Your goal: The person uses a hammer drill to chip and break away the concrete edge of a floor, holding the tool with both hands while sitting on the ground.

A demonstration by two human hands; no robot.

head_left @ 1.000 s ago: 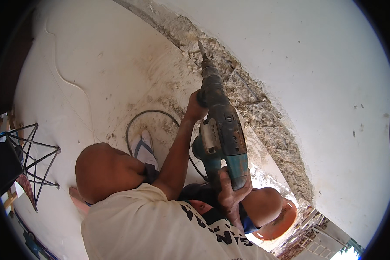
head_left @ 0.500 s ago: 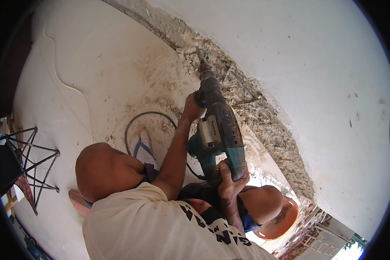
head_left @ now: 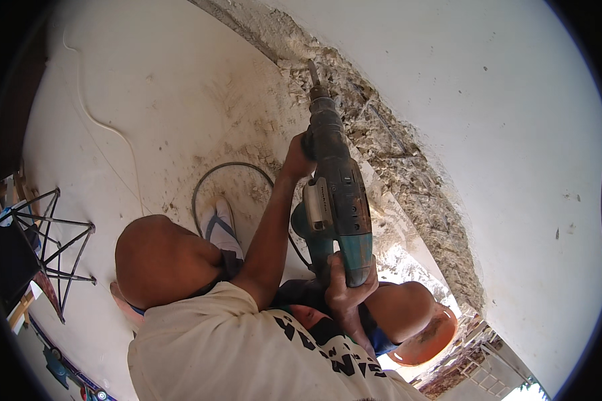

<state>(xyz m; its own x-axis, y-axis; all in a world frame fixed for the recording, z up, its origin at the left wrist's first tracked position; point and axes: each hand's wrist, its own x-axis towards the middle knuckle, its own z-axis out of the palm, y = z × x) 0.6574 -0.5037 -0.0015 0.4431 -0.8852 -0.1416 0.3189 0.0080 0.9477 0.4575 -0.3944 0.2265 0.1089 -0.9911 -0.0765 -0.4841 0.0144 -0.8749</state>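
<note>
My left hand (head_left: 297, 155) grips the front side handle of a dark teal rotary hammer (head_left: 351, 207). My right hand (head_left: 348, 284) is wrapped round its rear handle, low near my torso. The tool's chisel bit (head_left: 314, 72) points away from me into a rough chipped strip of broken masonry (head_left: 408, 174) along the white wall (head_left: 522, 134); whether the tip touches it cannot be told. A black power cord (head_left: 237, 164) loops out on the dusty floor (head_left: 167, 120), near my foot in a flip-flop (head_left: 217, 224).
A folding stool with black legs (head_left: 60, 234) stands at the left, with wood pieces behind it. A white cable (head_left: 107, 125) runs along the floor. An orange basin (head_left: 428, 341) lies beside my right knee. A pale ladder-like frame (head_left: 485, 374) shows at the lower right.
The hammer's body and my right hand have shifted slightly left from a second ago. The bit dipped a little in the picture and is now higher again. Both hands keep their grip.
</note>
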